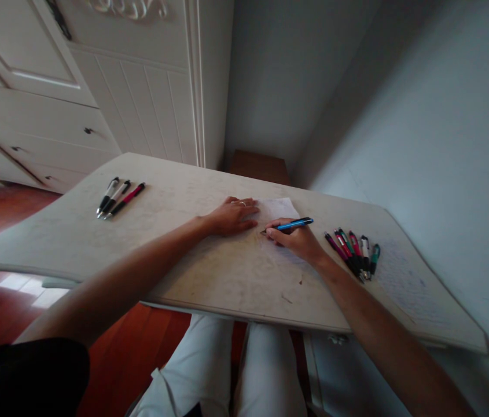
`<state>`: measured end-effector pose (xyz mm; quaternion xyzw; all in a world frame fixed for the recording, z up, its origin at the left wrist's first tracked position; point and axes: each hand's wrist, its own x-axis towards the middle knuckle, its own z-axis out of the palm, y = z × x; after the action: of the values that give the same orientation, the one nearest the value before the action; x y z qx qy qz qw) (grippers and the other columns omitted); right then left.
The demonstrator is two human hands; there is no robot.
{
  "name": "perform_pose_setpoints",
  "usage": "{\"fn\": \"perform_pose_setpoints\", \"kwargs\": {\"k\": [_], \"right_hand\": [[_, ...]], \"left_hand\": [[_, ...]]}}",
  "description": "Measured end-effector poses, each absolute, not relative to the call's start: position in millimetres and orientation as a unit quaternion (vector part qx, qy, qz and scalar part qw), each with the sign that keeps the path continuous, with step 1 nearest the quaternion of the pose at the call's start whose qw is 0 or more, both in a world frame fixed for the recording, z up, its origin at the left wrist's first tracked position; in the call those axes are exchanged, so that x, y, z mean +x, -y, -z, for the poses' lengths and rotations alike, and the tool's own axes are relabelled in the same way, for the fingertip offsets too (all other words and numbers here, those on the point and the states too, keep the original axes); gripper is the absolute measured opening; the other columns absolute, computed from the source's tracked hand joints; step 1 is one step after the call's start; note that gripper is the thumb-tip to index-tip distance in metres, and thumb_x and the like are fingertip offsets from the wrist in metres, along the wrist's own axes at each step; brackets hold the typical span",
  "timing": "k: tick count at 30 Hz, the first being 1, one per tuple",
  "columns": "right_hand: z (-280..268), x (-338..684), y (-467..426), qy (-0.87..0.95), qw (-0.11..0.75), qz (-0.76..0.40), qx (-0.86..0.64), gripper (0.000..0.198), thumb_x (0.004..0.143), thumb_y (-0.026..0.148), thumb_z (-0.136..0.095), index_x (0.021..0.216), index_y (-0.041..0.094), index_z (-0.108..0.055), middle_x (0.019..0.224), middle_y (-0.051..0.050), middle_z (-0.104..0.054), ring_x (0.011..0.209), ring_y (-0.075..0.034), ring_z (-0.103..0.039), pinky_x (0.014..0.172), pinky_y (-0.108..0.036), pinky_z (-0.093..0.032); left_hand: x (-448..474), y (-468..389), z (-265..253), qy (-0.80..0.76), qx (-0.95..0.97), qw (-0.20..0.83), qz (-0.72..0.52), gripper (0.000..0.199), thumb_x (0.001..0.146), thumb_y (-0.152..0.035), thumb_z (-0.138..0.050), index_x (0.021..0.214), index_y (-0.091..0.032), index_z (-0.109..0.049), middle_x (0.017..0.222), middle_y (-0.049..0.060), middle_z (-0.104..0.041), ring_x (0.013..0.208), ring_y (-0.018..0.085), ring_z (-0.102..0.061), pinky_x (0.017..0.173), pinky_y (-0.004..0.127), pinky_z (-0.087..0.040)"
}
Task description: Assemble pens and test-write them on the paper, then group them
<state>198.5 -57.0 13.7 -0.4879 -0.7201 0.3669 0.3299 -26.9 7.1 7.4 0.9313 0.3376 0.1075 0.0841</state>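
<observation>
My right hand (298, 240) pinches the blue pen (291, 224), tip down on the paper sheet (279, 207); my left hand (231, 216) lies flat, pinning the sheet. Spare pens (354, 252) lie just right.

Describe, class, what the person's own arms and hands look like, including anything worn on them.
Both forearms are bare, with no sleeves showing down to the wrists. The left hand wears a thin, pale ring on one finger. The right hand shows no ring, watch or glove. Neither wrist carries a band.
</observation>
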Motion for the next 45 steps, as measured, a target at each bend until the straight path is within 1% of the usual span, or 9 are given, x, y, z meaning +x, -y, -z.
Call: {"fn": "perform_pose_setpoints", "kwargs": {"k": [6,11,18,23,28,33,38,41,45], "right_hand": [[-17.2,196.1,58.8,0.703,0.337,-0.379,-0.498,0.033,0.078,0.045,-0.064,0.091,0.016,-0.071,0.076,-0.006,-0.07,0.055,-0.014,-0.06,0.053,-0.026,-0.049],[-17.1,195.4,57.6,0.692,0.353,-0.38,-0.502,0.033,0.078,0.046,-0.063,0.084,0.014,-0.068,0.071,-0.005,-0.068,0.052,-0.013,-0.058,0.05,-0.025,-0.047],[-13.2,198.4,54.9,0.714,0.343,-0.346,-0.503,0.034,0.08,0.043,-0.064,0.099,0.016,-0.072,0.073,-0.004,-0.069,0.055,-0.014,-0.06,0.054,-0.026,-0.048],[-13.2,198.1,55.6,0.713,0.337,-0.353,-0.504,0.034,0.08,0.045,-0.065,0.094,0.016,-0.073,0.073,-0.004,-0.069,0.055,-0.015,-0.061,0.053,-0.026,-0.049],[-14.9,196.4,56.6,0.709,0.349,-0.352,-0.502,0.035,0.078,0.047,-0.066,0.096,0.017,-0.073,0.075,-0.005,-0.07,0.054,-0.015,-0.06,0.052,-0.026,-0.049],[-15.9,195.6,56.7,0.689,0.363,-0.342,-0.526,0.04,0.08,0.049,-0.064,0.097,0.014,-0.071,0.062,-0.003,-0.064,0.051,-0.015,-0.058,0.048,-0.025,-0.046],[-18.0,193.1,58.5,0.693,0.38,-0.346,-0.506,0.039,0.08,0.049,-0.064,0.099,0.015,-0.071,0.068,-0.003,-0.066,0.05,-0.013,-0.057,0.048,-0.025,-0.046],[-21.8,193.2,61.1,0.698,0.405,-0.326,-0.492,0.036,0.081,0.048,-0.065,0.095,0.015,-0.07,0.066,-0.002,-0.065,0.051,-0.013,-0.057,0.051,-0.025,-0.046],[-26.1,196.2,62.3,0.674,0.449,-0.316,-0.494,0.036,0.08,0.051,-0.065,0.078,0.015,-0.065,0.061,-0.001,-0.06,0.046,-0.011,-0.053,0.045,-0.023,-0.042]], "left_hand": [[-26.1,-5.0,-9.4,-0.35,0.928,0.077,-0.101,0.049,0.097,-0.046,-0.04,0.137,-0.018,-0.049,0.151,0.014,-0.038,0.14,0.025,-0.035,0.111,0.043,-0.025],[-25.7,-4.4,-9.9,-0.347,0.929,0.077,-0.104,0.049,0.097,-0.045,-0.04,0.137,-0.018,-0.049,0.15,0.013,-0.04,0.139,0.025,-0.036,0.111,0.044,-0.025],[-26.1,-5.9,-6.4,-0.347,0.929,0.074,-0.105,0.049,0.098,-0.045,-0.039,0.137,-0.017,-0.049,0.149,0.013,-0.041,0.139,0.024,-0.035,0.111,0.044,-0.025],[-26.3,-7.3,-4.3,-0.343,0.93,0.077,-0.109,0.049,0.098,-0.045,-0.039,0.137,-0.017,-0.049,0.15,0.013,-0.04,0.14,0.024,-0.035,0.111,0.044,-0.025],[-26.0,-6.1,-6.8,-0.345,0.929,0.083,-0.109,0.048,0.098,-0.044,-0.038,0.137,-0.018,-0.049,0.15,0.013,-0.04,0.139,0.025,-0.035,0.111,0.044,-0.025],[-25.7,-6.3,-6.5,-0.345,0.929,0.085,-0.105,0.048,0.098,-0.044,-0.037,0.137,-0.019,-0.049,0.15,0.013,-0.04,0.139,0.025,-0.036,0.111,0.044,-0.024],[-27.4,-7.5,-7.3,-0.33,0.934,0.093,-0.101,0.049,0.098,-0.043,-0.036,0.138,-0.017,-0.047,0.151,0.013,-0.039,0.14,0.024,-0.035,0.111,0.043,-0.023],[-28.6,-6.5,-9.3,-0.314,0.939,0.107,-0.089,0.055,0.096,-0.048,-0.04,0.141,-0.016,-0.044,0.152,0.014,-0.037,0.141,0.026,-0.033,0.112,0.044,-0.02],[-28.6,-3.8,-9.9,-0.315,0.939,0.113,-0.085,0.074,0.089,-0.058,-0.048,0.146,-0.014,-0.035,0.152,0.017,-0.034,0.142,0.028,-0.029,0.114,0.046,-0.016]]}}
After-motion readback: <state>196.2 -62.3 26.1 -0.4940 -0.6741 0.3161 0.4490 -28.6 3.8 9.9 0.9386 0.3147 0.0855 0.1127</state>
